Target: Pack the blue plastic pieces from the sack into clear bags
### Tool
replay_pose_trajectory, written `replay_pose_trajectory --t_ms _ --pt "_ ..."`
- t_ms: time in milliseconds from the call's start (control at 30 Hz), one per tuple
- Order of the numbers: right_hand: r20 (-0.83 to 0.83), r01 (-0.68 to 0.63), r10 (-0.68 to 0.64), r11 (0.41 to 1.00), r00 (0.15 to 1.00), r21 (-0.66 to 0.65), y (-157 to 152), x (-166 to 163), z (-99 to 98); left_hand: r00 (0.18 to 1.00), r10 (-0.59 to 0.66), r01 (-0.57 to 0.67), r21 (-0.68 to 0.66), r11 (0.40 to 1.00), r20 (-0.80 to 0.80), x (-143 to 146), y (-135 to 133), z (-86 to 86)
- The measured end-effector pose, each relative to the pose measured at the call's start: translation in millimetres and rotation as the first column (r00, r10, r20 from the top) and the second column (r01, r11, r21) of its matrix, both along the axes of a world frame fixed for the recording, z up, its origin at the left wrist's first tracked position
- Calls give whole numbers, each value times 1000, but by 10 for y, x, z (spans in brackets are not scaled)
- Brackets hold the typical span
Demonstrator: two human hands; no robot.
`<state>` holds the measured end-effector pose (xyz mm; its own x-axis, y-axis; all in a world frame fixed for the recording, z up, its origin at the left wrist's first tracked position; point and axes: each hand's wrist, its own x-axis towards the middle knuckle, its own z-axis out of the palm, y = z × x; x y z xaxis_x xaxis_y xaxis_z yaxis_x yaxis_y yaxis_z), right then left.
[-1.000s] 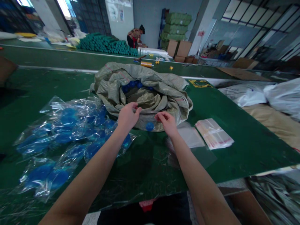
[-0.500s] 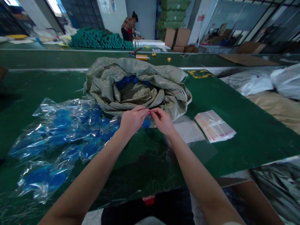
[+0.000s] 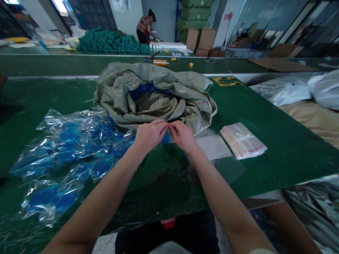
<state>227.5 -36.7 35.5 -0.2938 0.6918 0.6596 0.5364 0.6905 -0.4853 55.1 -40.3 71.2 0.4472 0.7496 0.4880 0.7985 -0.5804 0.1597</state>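
My left hand (image 3: 151,134) and my right hand (image 3: 183,135) meet fingertip to fingertip at the near edge of a woven sack (image 3: 120,79). Both pinch the top of a small clear plastic bag, mostly hidden by my fingers. A round blue object (image 3: 166,138) shows in it, just below my fingertips. Inside the open, rolled-down sack lie several blue balls (image 3: 144,89). To the left of my hands is a heap of clear bags with blue round objects (image 3: 70,135) inside. Loose clear bags (image 3: 213,146) lie to the right of my right hand.
A stack of flat clear bags (image 3: 243,141) lies on the green table (image 3: 288,151). Beyond the sack are an orange roll (image 3: 160,62) and a pile of green rods (image 3: 108,43). A person (image 3: 145,27) stands far back. An open carton (image 3: 286,225) is at lower right.
Both hands stay nearly in place, still pinching together over the blue object. The view has shifted very slightly. The person at the back has moved an arm.
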Motion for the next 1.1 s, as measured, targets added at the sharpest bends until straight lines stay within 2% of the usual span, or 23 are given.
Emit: replay_pose_trajectory --t_ms 300,567,733,833,933,1100 --pt "4 28 -28 999 1000 37 -21 -16 17 974 -62 74 -48 996 217 31 74 -73" --pt "-5 50 -50 998 999 47 -27 -32 6 950 -59 86 -75 994 308 60 55 -67" --pt "-15 76 -75 997 997 34 -28 -20 -12 940 -65 81 -33 996 334 2 95 -20" --pt "-29 76 -76 997 997 6 -26 -13 -23 940 -106 110 5 994 324 -30 110 -16" --pt "-26 59 -59 998 998 -26 -24 -9 -28 958 -141 142 14 990 248 -33 98 -46" --pt "11 25 -25 999 1000 -24 -27 2 -29 987 -105 107 -8 994 124 -23 64 -71"
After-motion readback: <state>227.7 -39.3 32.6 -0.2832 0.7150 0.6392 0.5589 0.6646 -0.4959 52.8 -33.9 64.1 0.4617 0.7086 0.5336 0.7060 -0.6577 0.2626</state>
